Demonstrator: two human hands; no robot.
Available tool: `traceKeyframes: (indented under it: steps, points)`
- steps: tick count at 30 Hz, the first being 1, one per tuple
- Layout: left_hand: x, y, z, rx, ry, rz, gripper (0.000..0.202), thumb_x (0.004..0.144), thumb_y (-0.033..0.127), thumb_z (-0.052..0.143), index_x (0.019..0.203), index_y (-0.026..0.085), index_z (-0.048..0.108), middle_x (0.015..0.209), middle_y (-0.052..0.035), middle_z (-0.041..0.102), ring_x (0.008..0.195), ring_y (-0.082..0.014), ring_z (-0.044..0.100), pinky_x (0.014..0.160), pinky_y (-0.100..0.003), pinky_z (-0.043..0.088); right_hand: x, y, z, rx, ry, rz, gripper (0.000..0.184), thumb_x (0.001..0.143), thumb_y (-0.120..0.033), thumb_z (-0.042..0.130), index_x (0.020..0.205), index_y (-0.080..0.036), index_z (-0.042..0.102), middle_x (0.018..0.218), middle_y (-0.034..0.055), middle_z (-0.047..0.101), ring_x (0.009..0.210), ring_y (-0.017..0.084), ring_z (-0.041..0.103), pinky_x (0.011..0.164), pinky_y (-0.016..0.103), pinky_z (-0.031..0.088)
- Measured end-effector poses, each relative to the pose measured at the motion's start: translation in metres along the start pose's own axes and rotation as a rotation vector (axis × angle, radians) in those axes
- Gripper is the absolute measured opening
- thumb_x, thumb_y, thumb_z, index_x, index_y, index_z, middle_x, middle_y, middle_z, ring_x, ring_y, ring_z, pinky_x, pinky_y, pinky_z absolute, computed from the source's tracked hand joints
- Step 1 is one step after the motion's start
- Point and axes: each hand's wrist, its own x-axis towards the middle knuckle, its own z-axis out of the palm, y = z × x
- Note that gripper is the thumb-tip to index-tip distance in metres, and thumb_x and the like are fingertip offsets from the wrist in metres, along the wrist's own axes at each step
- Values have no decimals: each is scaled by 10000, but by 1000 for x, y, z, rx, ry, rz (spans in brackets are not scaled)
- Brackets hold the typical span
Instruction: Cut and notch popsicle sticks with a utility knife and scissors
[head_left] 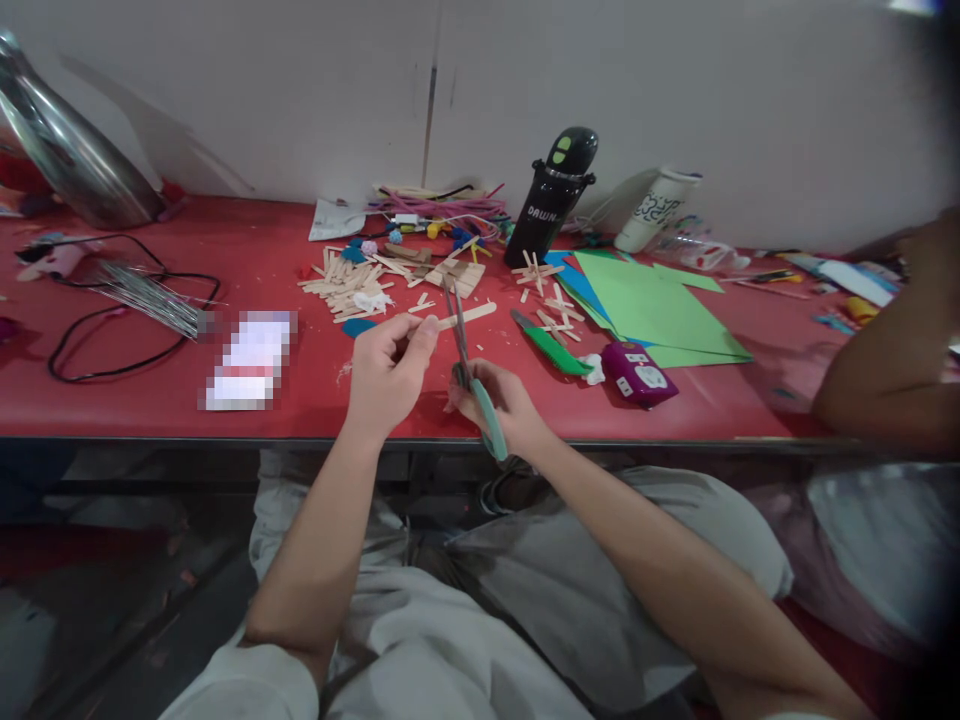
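Observation:
Between the thumb and fingers of my left hand [391,368] is one end of a wooden craft stick [478,312], which points to the right. My right hand [504,402] is closed around the green handles of a pair of scissors [489,410]. Their blades point away from me and cross the stick close to my left fingertips; whether they touch it I cannot tell. Just beyond lies a loose pile of craft sticks [346,284] on the red table [315,400].
A green cutter [551,345] and a purple box [637,375] lie to the right, before green paper sheets [660,300]. A black bottle [551,200] and white tumbler [656,208] stand behind. Wires [154,298] and a metal jug [82,150] are left. Another person's arm [892,350] rests at right.

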Motion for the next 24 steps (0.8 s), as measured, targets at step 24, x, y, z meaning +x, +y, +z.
traceKeyframes:
  steps: [24]
  points:
    - [0,7,0,132,13,59,413,960,394,594,613,192,497,479,52,409,441,-80,337,429,-258,249,-1,4,4,-20,57,-44,456,714,-576,820,786,-210,557,682,-17,567,637,150,566,641,299,459]
